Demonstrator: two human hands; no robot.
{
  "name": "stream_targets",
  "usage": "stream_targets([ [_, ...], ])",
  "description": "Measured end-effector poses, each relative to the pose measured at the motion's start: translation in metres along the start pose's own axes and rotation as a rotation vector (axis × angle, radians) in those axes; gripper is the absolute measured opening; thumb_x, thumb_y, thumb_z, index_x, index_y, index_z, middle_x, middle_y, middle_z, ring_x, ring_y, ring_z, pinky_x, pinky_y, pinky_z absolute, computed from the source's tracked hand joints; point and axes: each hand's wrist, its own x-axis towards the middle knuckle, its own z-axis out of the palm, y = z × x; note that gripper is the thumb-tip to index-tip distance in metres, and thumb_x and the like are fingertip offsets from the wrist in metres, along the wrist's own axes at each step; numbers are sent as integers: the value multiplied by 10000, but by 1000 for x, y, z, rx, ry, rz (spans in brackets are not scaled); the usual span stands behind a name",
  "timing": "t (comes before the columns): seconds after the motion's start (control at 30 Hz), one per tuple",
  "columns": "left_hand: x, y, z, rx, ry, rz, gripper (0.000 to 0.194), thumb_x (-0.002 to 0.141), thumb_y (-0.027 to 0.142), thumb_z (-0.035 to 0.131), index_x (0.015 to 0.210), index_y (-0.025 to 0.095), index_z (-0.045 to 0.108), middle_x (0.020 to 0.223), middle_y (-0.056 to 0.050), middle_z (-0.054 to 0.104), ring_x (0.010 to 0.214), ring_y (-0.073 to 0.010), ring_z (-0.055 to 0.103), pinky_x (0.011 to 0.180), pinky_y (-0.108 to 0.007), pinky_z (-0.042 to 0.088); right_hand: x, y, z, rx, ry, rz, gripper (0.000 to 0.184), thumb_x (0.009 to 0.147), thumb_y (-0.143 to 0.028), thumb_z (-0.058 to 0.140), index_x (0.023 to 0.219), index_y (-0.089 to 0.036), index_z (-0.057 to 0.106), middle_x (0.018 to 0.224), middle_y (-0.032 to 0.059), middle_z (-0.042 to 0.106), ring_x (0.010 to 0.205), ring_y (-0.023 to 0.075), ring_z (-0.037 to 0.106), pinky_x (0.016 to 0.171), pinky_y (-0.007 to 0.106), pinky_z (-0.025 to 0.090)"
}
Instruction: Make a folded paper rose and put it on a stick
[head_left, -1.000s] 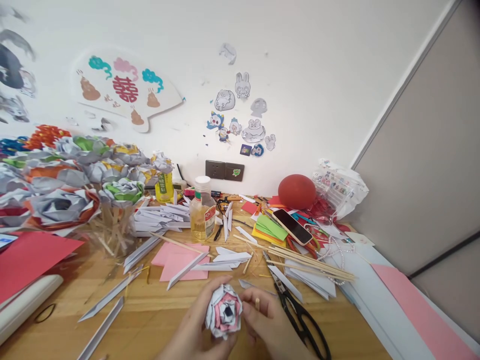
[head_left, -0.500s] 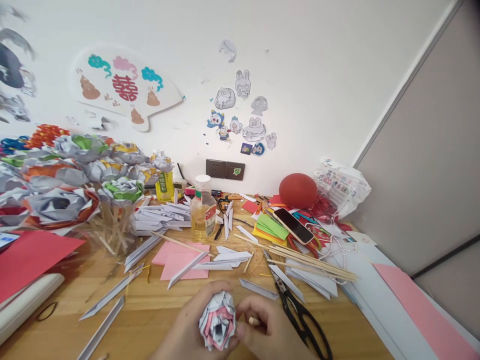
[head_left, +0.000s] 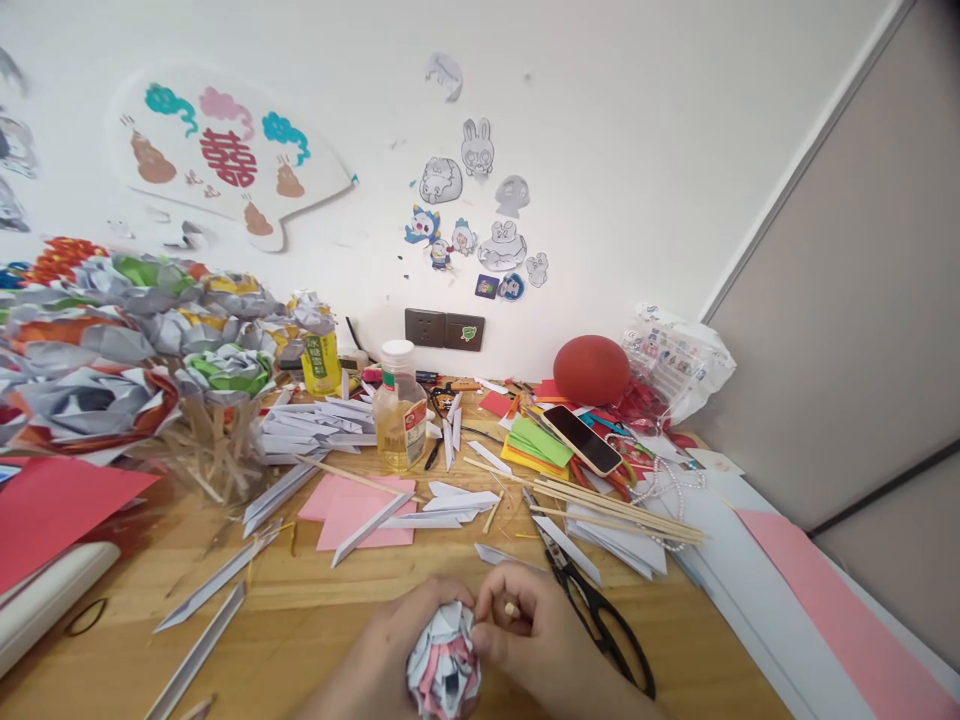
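Observation:
Close to the table's front edge, my left hand [head_left: 409, 625] is wrapped round a paper flower [head_left: 444, 662] folded from white and pink strips, its face turned up toward me. My right hand [head_left: 525, 625] is curled at the flower's right side, thumb and forefinger pinched against its outer petals. Inside the right hand's curled fingers shows the end of a thin wooden stick [head_left: 512, 609]; the rest of it is hidden. Black-handled scissors [head_left: 592, 600] lie just right of that hand. Beyond both hands are folded white paper strips [head_left: 442, 510] and pink paper squares [head_left: 360, 508].
Finished paper flowers [head_left: 229, 370] crowd the left side. A glue bottle [head_left: 400, 410] stands at the back middle. Bamboo sticks [head_left: 622, 508], a phone [head_left: 582, 438], a red balloon [head_left: 592, 370] and a plastic bag [head_left: 679, 360] lie to the right. Red paper [head_left: 67, 515] is at the left.
The flower has shifted slightly right and down, tilting in my left hand. My right hand's fingers have moved up its side. The whole view has turned a little.

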Motion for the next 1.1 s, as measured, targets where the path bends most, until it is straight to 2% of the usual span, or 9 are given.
stream_targets([
  [0.07, 1, 2, -1, 19, 10, 24, 296, 620, 133, 540, 897, 227, 493, 673, 54, 614, 508, -88, 551, 457, -142, 405, -1, -1, 1, -57, 5, -23, 393, 741, -572, 582, 714, -190, 495, 531, -85, 303, 454, 71, 275, 423, 192, 201],
  [0.13, 3, 4, -3, 51, 24, 45, 272, 648, 136, 527, 902, 229, 495, 682, 48, 627, 526, -94, 573, 477, -148, 424, -3, -1, 0, -216, 34, -104, 282, 809, -458, 529, 725, -191, 505, 533, -73, 351, 455, 80, 327, 436, 198, 227],
  [0.23, 3, 4, -4, 114, 28, 73, 281, 654, 114, 509, 906, 237, 497, 687, 48, 640, 554, -105, 604, 512, -160, 448, -6, 1, -1, -598, 119, -393, 135, 844, -264, 454, 757, -191, 528, 575, -35, 488, 515, 113, 441, 505, 229, 282],
  [0.3, 1, 2, -4, 177, 18, 65, 345, 619, 86, 501, 925, 244, 500, 720, 43, 655, 601, -121, 630, 547, -176, 464, -7, 2, -1, -828, 178, -604, 131, 832, -182, 413, 755, -188, 518, 628, -2, 562, 561, 138, 484, 539, 254, 290],
  [0.4, -2, -4, -4, 256, -19, 54, 457, 557, 66, 489, 972, 255, 498, 801, 26, 681, 684, -153, 659, 595, -204, 481, -7, 2, 0, -1020, 236, -759, 158, 806, -130, 373, 714, -189, 486, 612, 13, 569, 541, 153, 472, 526, 275, 266],
  [0.47, -4, -7, -3, 284, -36, 68, 493, 548, 70, 486, 1001, 264, 488, 833, 22, 691, 714, -166, 666, 606, -213, 484, -7, 2, 0, -1075, 255, -767, 152, 784, -131, 374, 691, -194, 476, 596, 11, 555, 530, 158, 459, 519, 281, 253],
  [0.57, -4, -10, -2, 302, -36, 105, 507, 547, 81, 477, 1015, 273, 477, 844, 22, 697, 722, -174, 668, 603, -218, 482, -6, 1, -2, -1118, 254, -699, 111, 739, -138, 419, 670, -203, 477, 605, 6, 555, 541, 162, 460, 523, 287, 247],
  [0.73, -4, -13, -1, 336, -54, 108, 490, 535, 91, 468, 992, 268, 476, 831, 15, 700, 708, -184, 667, 584, -226, 477, -8, 4, -4, -1141, 178, -652, 86, 661, -122, 486, 677, -207, 482, 630, -7, 566, 568, 161, 468, 535, 292, 255],
  [1.1, -4, -13, -1, 402, -43, 133, 454, 561, 115, 466, 987, 268, 479, 820, 12, 701, 694, -197, 662, 583, -249, 473, -7, 3, -5, -1223, 134, -586, 81, 650, -132, 529, 657, -210, 507, 611, -6, 574, 563, 167, 479, 542, 293, 256],
])
